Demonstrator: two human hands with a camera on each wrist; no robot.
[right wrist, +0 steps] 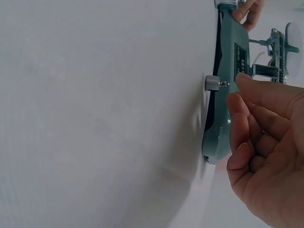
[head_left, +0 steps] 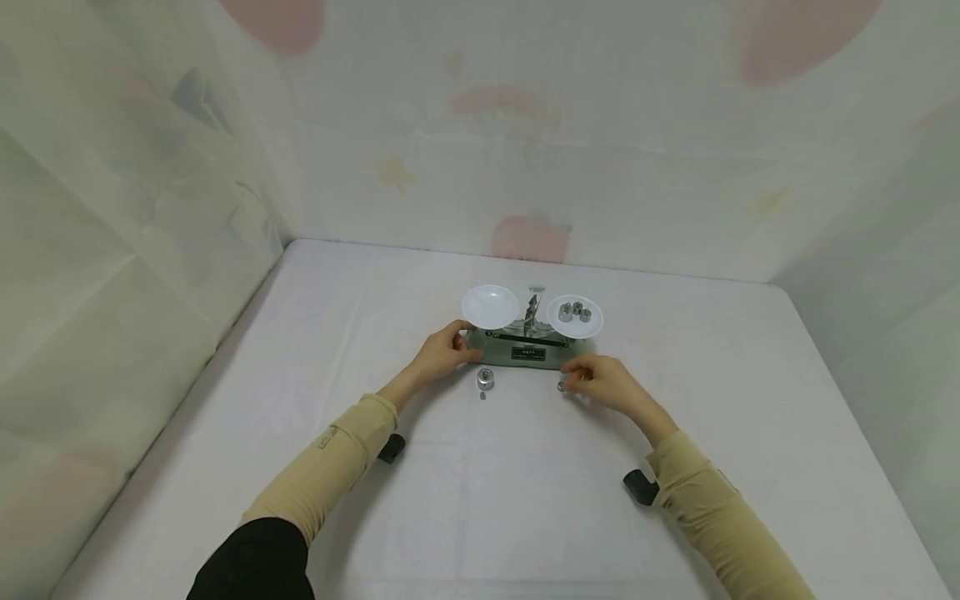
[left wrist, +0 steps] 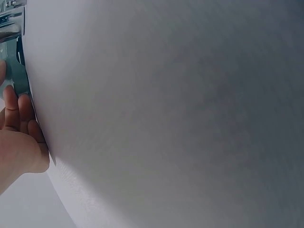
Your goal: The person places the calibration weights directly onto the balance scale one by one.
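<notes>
We see a white table (head_left: 225,467) bearing a green balance scale (head_left: 528,352) and two small metal weights (head_left: 486,379).
</notes>
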